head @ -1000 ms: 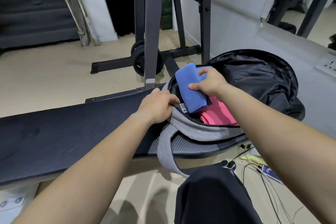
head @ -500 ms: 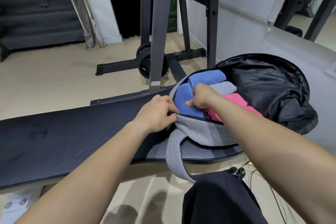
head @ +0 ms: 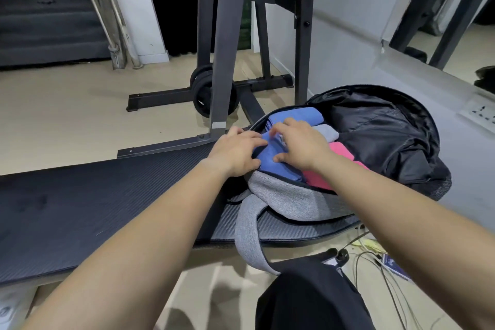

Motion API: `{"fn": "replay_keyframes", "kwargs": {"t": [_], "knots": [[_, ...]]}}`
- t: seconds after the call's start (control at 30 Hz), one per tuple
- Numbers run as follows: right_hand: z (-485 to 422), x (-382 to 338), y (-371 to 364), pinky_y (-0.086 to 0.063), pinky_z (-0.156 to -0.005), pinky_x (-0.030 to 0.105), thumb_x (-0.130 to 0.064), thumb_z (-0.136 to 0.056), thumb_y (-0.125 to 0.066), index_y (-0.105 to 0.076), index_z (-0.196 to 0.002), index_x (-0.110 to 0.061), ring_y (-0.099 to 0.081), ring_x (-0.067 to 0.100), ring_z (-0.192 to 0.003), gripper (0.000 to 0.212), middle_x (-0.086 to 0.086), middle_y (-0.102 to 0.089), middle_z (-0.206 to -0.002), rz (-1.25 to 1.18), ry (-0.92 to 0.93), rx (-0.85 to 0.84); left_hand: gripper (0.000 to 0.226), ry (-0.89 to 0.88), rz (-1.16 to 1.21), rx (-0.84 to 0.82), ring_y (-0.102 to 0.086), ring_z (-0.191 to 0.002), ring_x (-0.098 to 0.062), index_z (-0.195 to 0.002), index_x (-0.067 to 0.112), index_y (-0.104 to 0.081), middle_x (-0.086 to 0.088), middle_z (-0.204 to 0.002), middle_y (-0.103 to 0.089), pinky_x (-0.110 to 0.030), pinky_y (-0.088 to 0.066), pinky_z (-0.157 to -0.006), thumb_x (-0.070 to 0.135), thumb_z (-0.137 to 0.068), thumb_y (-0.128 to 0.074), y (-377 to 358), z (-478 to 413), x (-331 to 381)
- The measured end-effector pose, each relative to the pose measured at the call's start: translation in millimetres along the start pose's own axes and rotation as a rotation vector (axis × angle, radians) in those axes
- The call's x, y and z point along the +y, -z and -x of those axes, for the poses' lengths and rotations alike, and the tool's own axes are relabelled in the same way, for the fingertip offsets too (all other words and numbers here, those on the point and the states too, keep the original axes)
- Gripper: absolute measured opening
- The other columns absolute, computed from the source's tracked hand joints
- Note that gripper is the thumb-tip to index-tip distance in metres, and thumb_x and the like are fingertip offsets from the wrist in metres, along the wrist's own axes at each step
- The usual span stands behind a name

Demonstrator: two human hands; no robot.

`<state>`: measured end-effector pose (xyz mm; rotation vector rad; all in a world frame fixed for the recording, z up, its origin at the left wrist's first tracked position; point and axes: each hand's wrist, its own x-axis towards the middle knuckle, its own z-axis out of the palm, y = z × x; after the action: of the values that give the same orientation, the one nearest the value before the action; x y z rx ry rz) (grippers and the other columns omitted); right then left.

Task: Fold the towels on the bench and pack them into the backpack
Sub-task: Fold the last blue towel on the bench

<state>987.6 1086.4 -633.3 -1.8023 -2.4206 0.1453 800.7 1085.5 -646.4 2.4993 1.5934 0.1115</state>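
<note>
The grey backpack (head: 284, 201) lies unzipped on the right end of the black bench (head: 107, 203), its black-lined flap (head: 380, 136) folded back. Inside it are folded towels: a blue towel (head: 278, 169) at the near left, another blue towel (head: 297, 115) behind it, a grey towel (head: 325, 132) and a pink towel (head: 341, 151). My left hand (head: 235, 153) rests on the near blue towel at the backpack's left rim. My right hand (head: 300, 147) presses on the same towel with spread fingers, which are blurred.
A dark steel rack (head: 222, 43) with weight plates (head: 203, 94) stands just behind the bench. A grey strap (head: 249, 238) hangs off the bench front. Cables (head: 375, 252) lie on the floor at the right. A wall (head: 348, 35) runs close behind the backpack.
My right hand brought the blue towel down into the backpack beside the pink one. My left hand left the backpack's rim and moved onto the towel.
</note>
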Motion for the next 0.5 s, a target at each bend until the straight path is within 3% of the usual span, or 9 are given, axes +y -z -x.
{"fn": "replay_keyframes", "kwargs": {"t": [0.07,0.13,0.23,0.3,0.4,0.5], "knots": [[5,16,-5,-0.048,-0.095,0.043,-0.055,-0.085,-0.068,-0.067,-0.122,-0.033,-0.057,0.023,-0.116,0.043,-0.006,-0.065,-0.122,-0.123,0.09,-0.092,0.05,0.012,-0.018,-0.033,-0.031,-0.133,-0.023,-0.143,0.042,-0.048,0.019,-0.153,-0.039,-0.04,-0.035,-0.11,0.043,-0.094,-0.054,2,-4,-1],[7,28,-7,-0.044,-0.106,0.043,-0.057,-0.088,-0.063,-0.065,-0.131,-0.032,-0.056,0.021,-0.125,0.049,-0.008,-0.065,-0.132,-0.205,0.075,-0.209,0.046,0.019,-0.02,-0.062,-0.032,-0.133,-0.023,-0.141,0.043,-0.051,0.019,-0.152,-0.041,-0.04,-0.035,-0.109,0.047,-0.095,-0.053,5,-8,0],[8,36,-7,-0.028,-0.118,0.043,-0.055,-0.093,-0.06,-0.046,-0.148,-0.035,-0.035,0.023,-0.145,0.06,-0.005,-0.047,-0.153,-0.105,0.105,-0.374,0.038,0.034,0.0,-0.079,-0.037,-0.129,-0.023,-0.132,0.043,-0.059,0.017,-0.145,-0.051,-0.039,-0.038,-0.105,0.049,-0.095,-0.054,11,-16,3],[8,35,-6,-0.016,-0.121,0.041,-0.055,-0.095,-0.056,-0.032,-0.154,-0.041,-0.018,0.022,-0.152,0.064,-0.013,-0.031,-0.161,-0.002,0.128,-0.459,0.034,0.036,-0.03,-0.084,-0.041,-0.123,-0.023,-0.125,0.045,-0.064,0.014,-0.136,-0.06,-0.041,-0.04,-0.104,0.051,-0.094,-0.054,13,-22,4],[8,34,-10,-0.009,-0.119,0.041,-0.057,-0.095,-0.056,-0.027,-0.154,-0.044,-0.011,0.02,-0.153,0.068,-0.02,-0.024,-0.163,0.041,0.138,-0.42,0.037,0.056,-0.052,-0.106,-0.043,-0.12,-0.022,-0.126,0.046,-0.064,0.013,-0.132,-0.062,-0.042,-0.041,-0.105,0.056,-0.091,-0.056,14,-30,2],[10,37,-14,-0.019,-0.116,0.042,-0.055,-0.091,-0.063,-0.032,-0.153,-0.043,-0.019,0.024,-0.15,0.071,-0.011,-0.039,-0.157,0.046,0.147,-0.326,0.049,0.106,0.001,-0.129,-0.044,-0.125,-0.021,-0.129,0.044,-0.062,0.012,-0.135,-0.061,-0.041,-0.042,-0.105,0.065,-0.085,-0.061,9,-36,3]]}}
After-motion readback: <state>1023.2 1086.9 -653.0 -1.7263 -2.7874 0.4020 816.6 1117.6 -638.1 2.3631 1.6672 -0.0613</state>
